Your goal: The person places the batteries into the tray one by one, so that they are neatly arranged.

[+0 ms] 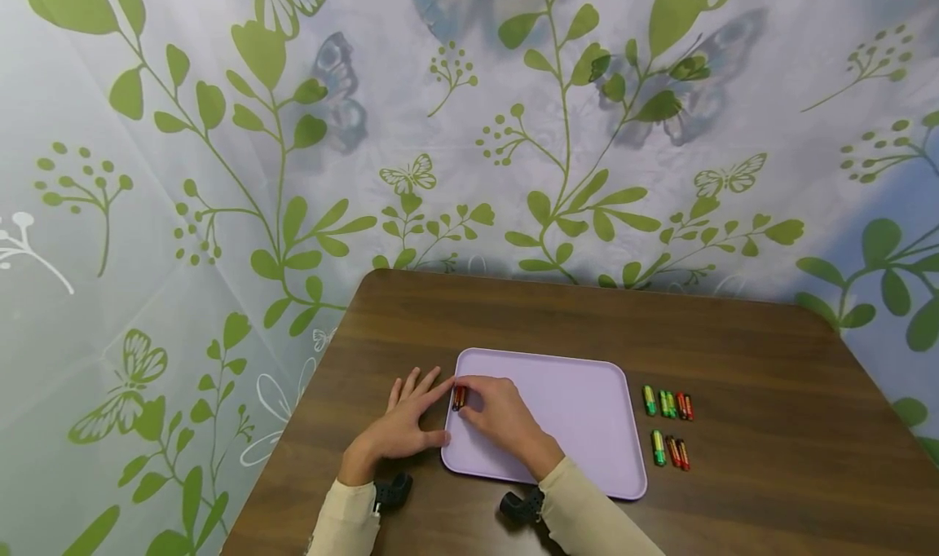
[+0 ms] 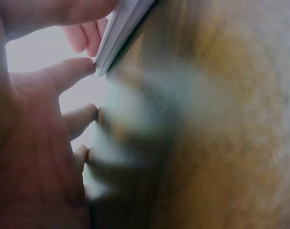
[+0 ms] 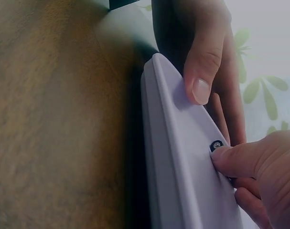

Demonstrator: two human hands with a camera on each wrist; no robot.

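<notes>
At the left end of the lilac tray, my right hand pinches a red and black battery between thumb and fingers. The battery's round end shows beside the right thumb in the right wrist view; the rest of it is largely covered. Whether a second battery lies against it I cannot tell. My left hand spreads its fingers over the table just left of the tray. Its thumb and index finger reach the tray's left rim, and in the left wrist view a fingertip touches the rim.
Right of the tray, batteries lie in two groups on the brown wooden table. Green and yellow batteries and red ones form the far group; a green battery and red ones the near group. A leaf-patterned curtain hangs behind.
</notes>
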